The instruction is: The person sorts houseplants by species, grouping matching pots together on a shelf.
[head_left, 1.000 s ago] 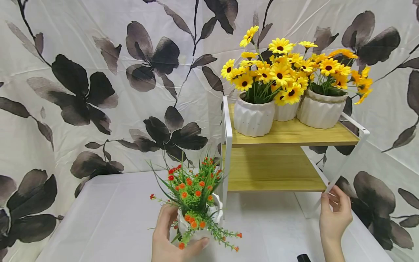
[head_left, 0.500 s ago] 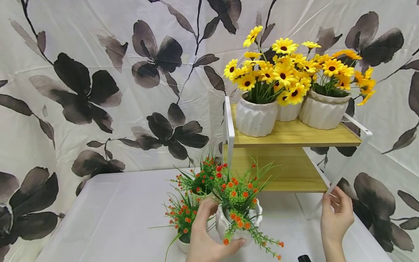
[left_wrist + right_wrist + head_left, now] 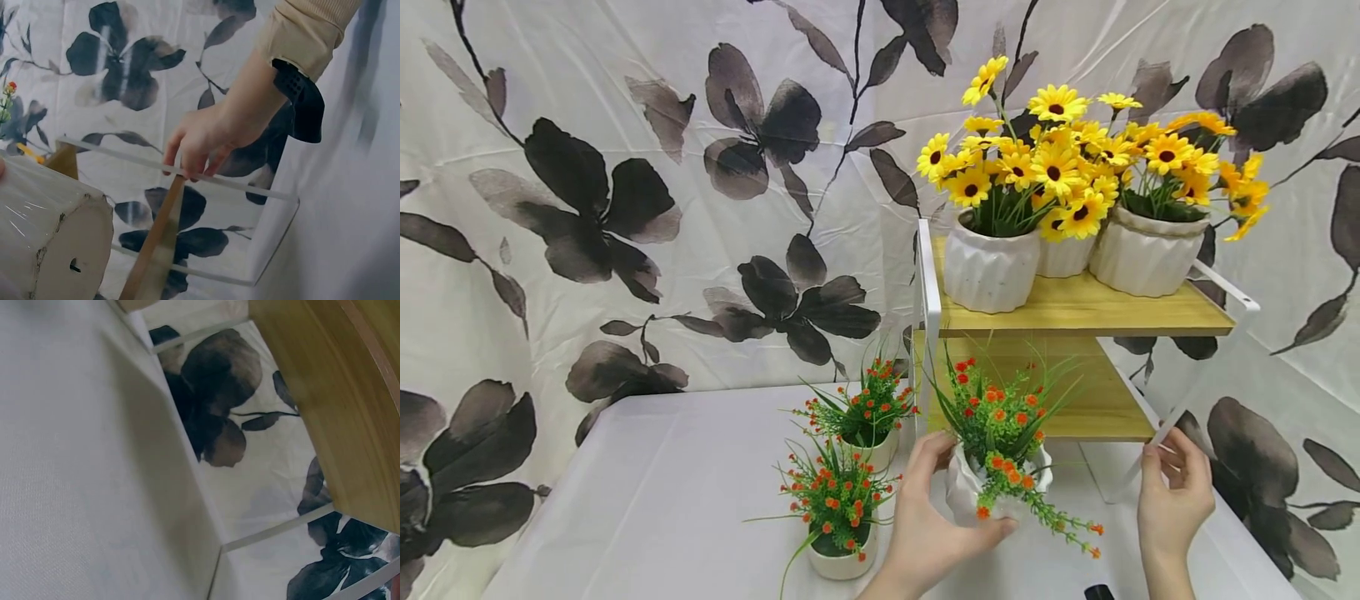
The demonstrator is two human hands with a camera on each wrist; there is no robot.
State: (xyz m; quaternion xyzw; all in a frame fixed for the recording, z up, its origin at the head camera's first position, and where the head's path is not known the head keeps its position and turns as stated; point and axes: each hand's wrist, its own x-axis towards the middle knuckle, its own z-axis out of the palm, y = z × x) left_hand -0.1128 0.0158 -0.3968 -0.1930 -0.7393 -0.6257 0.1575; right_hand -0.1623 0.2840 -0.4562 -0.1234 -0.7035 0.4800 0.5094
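My left hand (image 3: pixel 928 525) grips a white fluted flowerpot (image 3: pixel 966 492) with grass and small orange-red flowers. The pot is held up in front of the lower board (image 3: pixel 1097 404) of a two-tier wooden shelf rack. In the left wrist view the pot (image 3: pixel 69 250) is seen from below, with a hole in its base. My right hand (image 3: pixel 1176 504) holds the rack's white right side frame (image 3: pixel 1191 392) by the lower board's front corner. The left wrist view shows the right hand's fingers (image 3: pixel 190 162) bent over that frame. The right wrist view does not show the right hand's grip.
Several white pots (image 3: pixel 991 271) of yellow daisies stand on the upper board (image 3: pixel 1075 312). Two pots of orange-red flowers, one nearer (image 3: pixel 842 562) and one farther (image 3: pixel 880 454), stand on the white table (image 3: pixel 662 500) left of the rack. A black object (image 3: pixel 1099 592) lies at the front edge.
My left hand has carried the flowerpot rightward, from left of the rack to before its lower board. The two pots on the table have come into sight. My right hand keeps its hold.
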